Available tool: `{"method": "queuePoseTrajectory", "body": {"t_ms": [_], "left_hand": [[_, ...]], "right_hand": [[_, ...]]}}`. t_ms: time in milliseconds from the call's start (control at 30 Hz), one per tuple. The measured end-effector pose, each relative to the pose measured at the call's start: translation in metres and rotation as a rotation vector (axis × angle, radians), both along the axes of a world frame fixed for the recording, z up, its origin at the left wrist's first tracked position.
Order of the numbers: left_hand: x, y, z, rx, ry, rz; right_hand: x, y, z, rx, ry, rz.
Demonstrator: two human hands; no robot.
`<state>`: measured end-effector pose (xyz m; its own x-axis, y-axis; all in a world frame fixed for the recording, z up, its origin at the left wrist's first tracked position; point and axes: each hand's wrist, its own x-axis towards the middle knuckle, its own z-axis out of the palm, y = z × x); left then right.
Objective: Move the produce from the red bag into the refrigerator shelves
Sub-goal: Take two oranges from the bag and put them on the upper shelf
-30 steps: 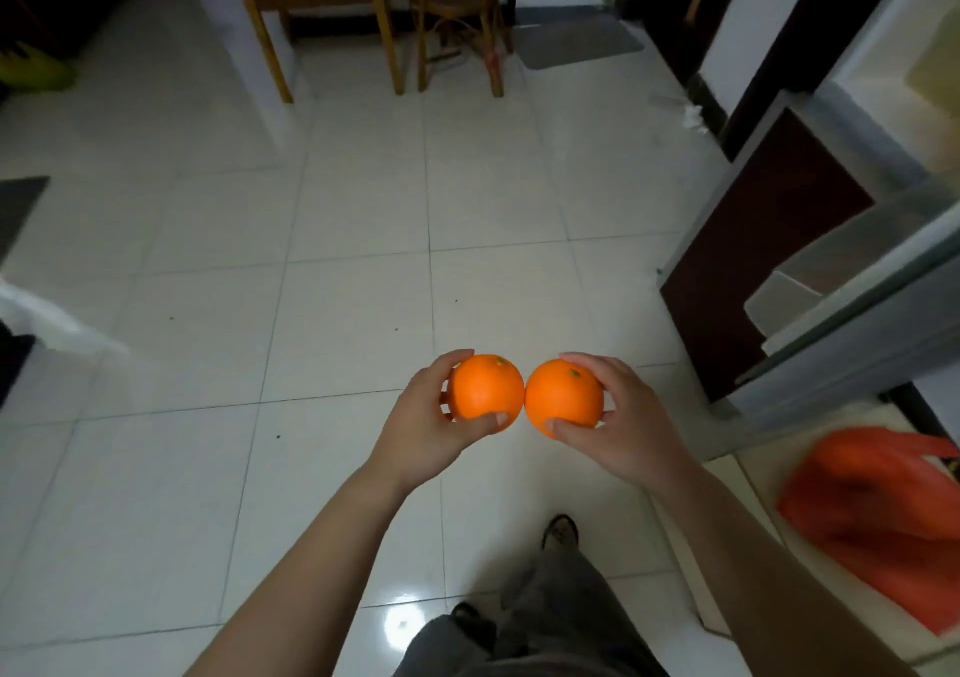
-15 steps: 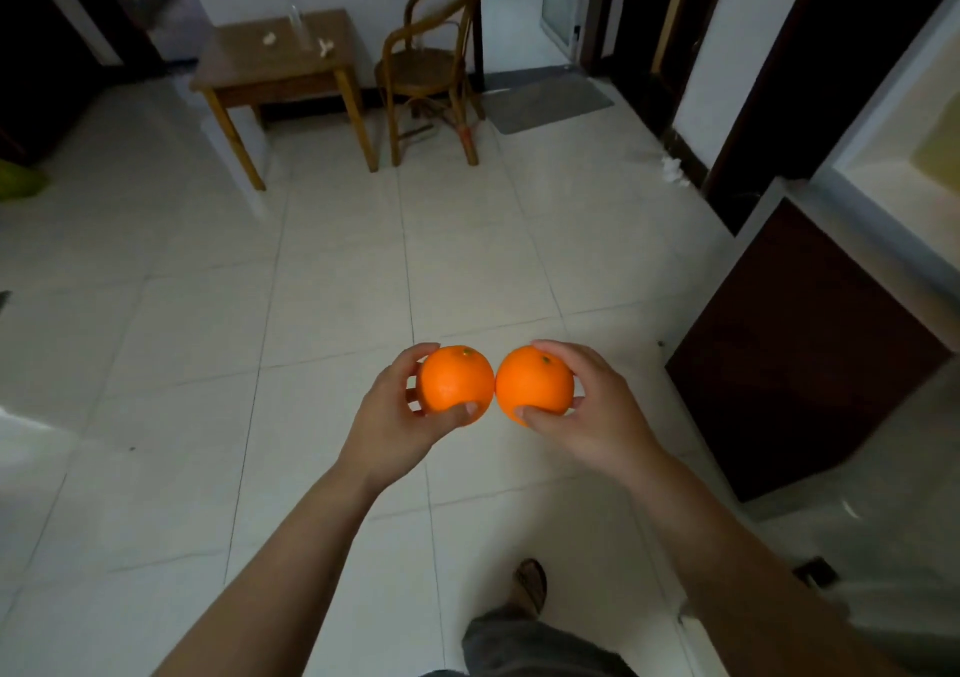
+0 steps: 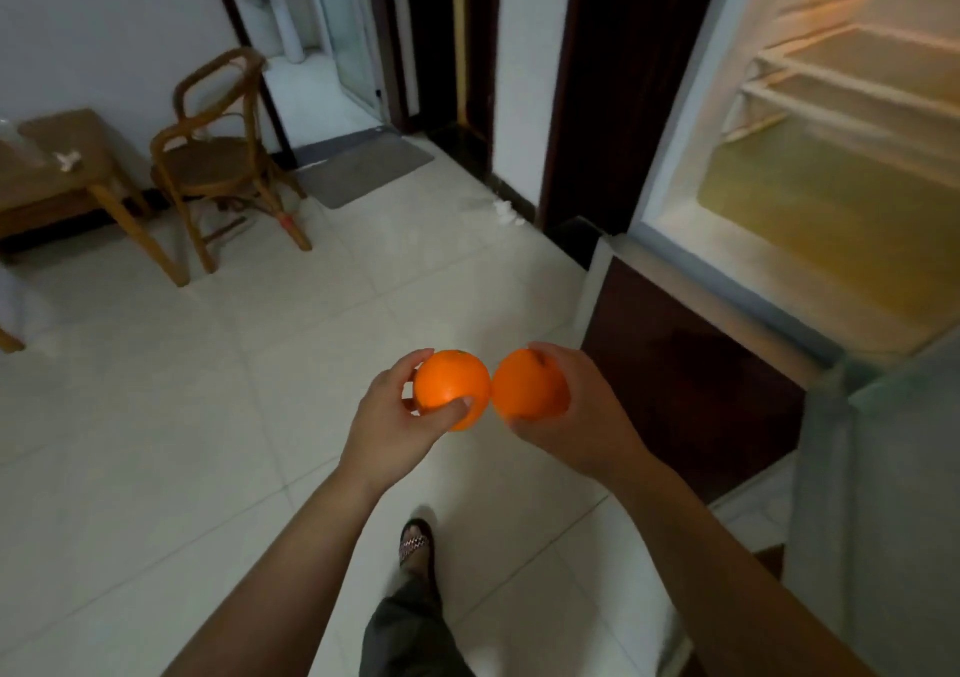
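Observation:
My left hand grips one orange and my right hand grips a second orange. The two fruits touch side by side at mid-frame, above the tiled floor. The open refrigerator stands at the upper right, lit inside, with several bare white shelves and a yellowish lower compartment. Both hands are left of and below its opening. The red bag is out of view.
A dark red lower fridge door swings out just right of my right hand. A wooden chair and wooden table stand at the far left. A grey mat lies by a doorway. My foot is below the hands.
The view has lifted and turned right: the lit fridge interior has come into sight and the red bag has left the frame. Both hands still hold the oranges together, carried toward the fridge.

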<state>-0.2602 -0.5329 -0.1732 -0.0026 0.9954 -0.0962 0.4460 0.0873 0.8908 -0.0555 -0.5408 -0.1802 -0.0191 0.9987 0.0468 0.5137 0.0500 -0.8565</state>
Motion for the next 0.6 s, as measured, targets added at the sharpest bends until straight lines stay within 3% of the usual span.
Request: {"method": "queuePoseTrajectory", "body": {"t_ms": [400,600], "left_hand": [[0.099,0.253,0.022,0.043,-0.015,-0.557],[0.173,0.313,0.037,0.05,-0.035,-0.77]], "right_hand": [[0.073,0.143,0.038,0.06,-0.058,-0.471],[0.119,0.165,0.047,0.123,-0.103,-0.683]]}}
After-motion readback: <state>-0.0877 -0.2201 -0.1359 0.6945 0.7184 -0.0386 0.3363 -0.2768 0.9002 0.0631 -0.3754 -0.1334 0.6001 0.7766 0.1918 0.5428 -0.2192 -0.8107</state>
